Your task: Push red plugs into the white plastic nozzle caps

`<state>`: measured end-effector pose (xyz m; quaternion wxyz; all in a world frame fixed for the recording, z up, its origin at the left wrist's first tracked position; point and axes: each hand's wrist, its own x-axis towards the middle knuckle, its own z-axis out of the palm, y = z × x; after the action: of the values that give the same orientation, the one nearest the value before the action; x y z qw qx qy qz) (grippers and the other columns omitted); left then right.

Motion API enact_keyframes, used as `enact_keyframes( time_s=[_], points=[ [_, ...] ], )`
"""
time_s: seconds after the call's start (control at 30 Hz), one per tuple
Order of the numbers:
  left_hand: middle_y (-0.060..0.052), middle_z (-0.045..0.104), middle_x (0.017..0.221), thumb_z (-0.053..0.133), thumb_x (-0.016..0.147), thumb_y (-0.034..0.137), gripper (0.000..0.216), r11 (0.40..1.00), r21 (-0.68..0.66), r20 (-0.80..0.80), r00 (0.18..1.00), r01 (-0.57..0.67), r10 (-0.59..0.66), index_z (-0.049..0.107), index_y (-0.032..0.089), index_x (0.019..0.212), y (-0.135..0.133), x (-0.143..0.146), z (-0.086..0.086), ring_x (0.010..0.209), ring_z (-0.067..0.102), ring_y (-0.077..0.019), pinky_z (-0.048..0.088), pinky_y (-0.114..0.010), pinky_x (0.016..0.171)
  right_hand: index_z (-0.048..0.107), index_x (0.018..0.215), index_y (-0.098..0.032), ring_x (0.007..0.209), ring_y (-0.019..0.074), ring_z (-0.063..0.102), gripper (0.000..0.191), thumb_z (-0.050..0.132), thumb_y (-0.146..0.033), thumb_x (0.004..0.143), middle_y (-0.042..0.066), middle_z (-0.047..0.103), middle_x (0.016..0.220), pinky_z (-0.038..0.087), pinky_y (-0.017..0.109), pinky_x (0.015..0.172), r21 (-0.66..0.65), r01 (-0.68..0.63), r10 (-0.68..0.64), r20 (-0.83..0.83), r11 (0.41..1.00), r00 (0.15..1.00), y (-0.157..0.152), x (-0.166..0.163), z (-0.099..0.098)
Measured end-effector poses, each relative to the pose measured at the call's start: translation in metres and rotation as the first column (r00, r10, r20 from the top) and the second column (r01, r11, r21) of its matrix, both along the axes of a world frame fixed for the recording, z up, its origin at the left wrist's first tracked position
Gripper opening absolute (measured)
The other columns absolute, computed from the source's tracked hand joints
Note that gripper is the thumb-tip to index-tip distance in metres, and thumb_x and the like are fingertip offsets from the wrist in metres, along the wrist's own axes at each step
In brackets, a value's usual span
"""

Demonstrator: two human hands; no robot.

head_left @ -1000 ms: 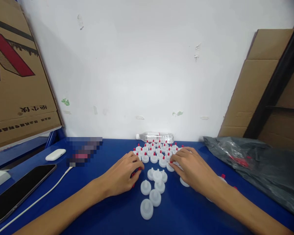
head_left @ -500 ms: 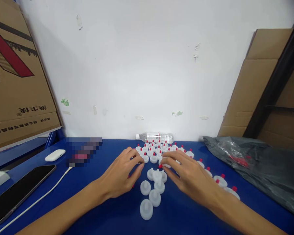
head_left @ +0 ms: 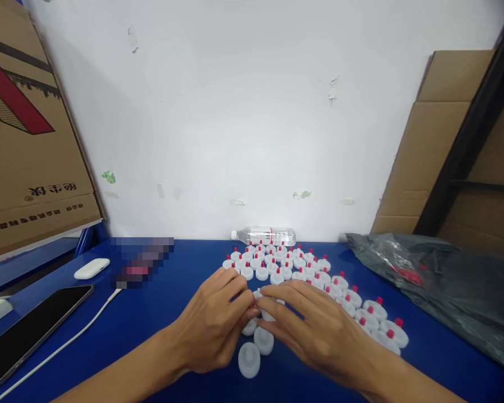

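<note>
On the blue table, my left hand (head_left: 220,322) is closed, its fingertips pinched together with a trace of red between them, apparently a small red tip. My right hand (head_left: 315,322) meets it from the other side, fingers curled around a white nozzle cap (head_left: 267,316) that is mostly hidden. Below the hands lie bare white nozzle caps (head_left: 249,360) without red tips. Behind and to the right spread many white caps with red tips (head_left: 277,276), standing upright in loose rows.
A clear plastic bottle (head_left: 269,235) lies against the wall. To the left are a phone (head_left: 33,336), a white case (head_left: 91,268) and a white cable (head_left: 67,341). A grey plastic bag (head_left: 441,302) with a clear bag of red pieces (head_left: 409,274) is at right.
Both hands have come together and nearer to me, over the bare caps. The left fingers have closed. A red-tipped cap now stands upright near where my right fingers were.
</note>
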<state>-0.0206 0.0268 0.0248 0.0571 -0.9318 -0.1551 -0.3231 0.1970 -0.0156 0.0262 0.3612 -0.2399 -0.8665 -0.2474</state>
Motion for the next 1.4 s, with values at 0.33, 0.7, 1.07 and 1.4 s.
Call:
enact_keyframes(
  time_s=[0.33, 0.7, 1.07, 1.4],
  points=[
    [0.002, 0.039, 0.065, 0.027, 0.107, 0.025, 0.04, 0.897, -0.439, 0.256, 0.951, -0.043, 0.171, 0.028, 0.021, 0.068, 0.008, -0.008, 0.008, 0.064, 0.037, -0.0153, 0.031, -0.032, 0.062, 0.068, 0.11, -0.016, 0.099, 0.0226, 0.067, 0.018, 0.059, -0.01, 0.095, 0.01, 0.073, 0.112, 0.052, 0.039, 0.087, 0.074, 0.164, -0.156, -0.099, 0.984, 0.983, 0.023, 0.034, 0.013],
    [-0.003, 0.055, 0.077, 0.036, 0.103, 0.019, 0.032, 0.931, -0.201, -0.137, 0.95, -0.304, 0.281, 0.054, 0.018, 0.076, 0.03, -0.012, 0.0, 0.077, 0.046, -0.0195, 0.041, -0.034, 0.071, 0.068, 0.099, -0.023, 0.087, 0.0218, 0.062, 0.012, 0.057, -0.028, 0.1, 0.006, 0.069, 0.097, 0.042, 0.038, 0.079, -0.262, 0.273, -0.288, -0.021, 0.926, 0.957, 0.035, 0.031, -0.006],
    [-0.004, 0.056, 0.087, 0.042, 0.099, 0.015, 0.021, 0.917, -0.249, -0.166, 0.946, -0.313, 0.278, 0.054, 0.018, 0.083, 0.029, -0.011, -0.005, 0.085, 0.047, -0.0205, 0.043, -0.036, 0.076, 0.068, 0.086, -0.021, 0.074, 0.0211, 0.063, 0.018, 0.055, -0.021, 0.098, 0.002, 0.07, 0.078, 0.038, 0.04, 0.083, -0.381, 0.44, -0.413, 0.154, 0.813, 0.897, 0.039, 0.032, -0.008],
    [-0.007, 0.06, 0.1, 0.048, 0.097, 0.014, 0.02, 0.939, -0.22, -0.16, 0.96, -0.263, 0.231, 0.067, 0.018, 0.102, 0.03, -0.011, -0.01, 0.094, 0.051, -0.0225, 0.048, -0.037, 0.081, 0.065, 0.082, -0.021, 0.072, 0.0212, 0.063, 0.02, 0.052, -0.017, 0.096, 0.002, 0.07, 0.077, 0.04, 0.04, 0.083, -0.371, 0.447, -0.383, 0.236, 0.814, 0.893, 0.034, 0.03, -0.007]
  ],
)
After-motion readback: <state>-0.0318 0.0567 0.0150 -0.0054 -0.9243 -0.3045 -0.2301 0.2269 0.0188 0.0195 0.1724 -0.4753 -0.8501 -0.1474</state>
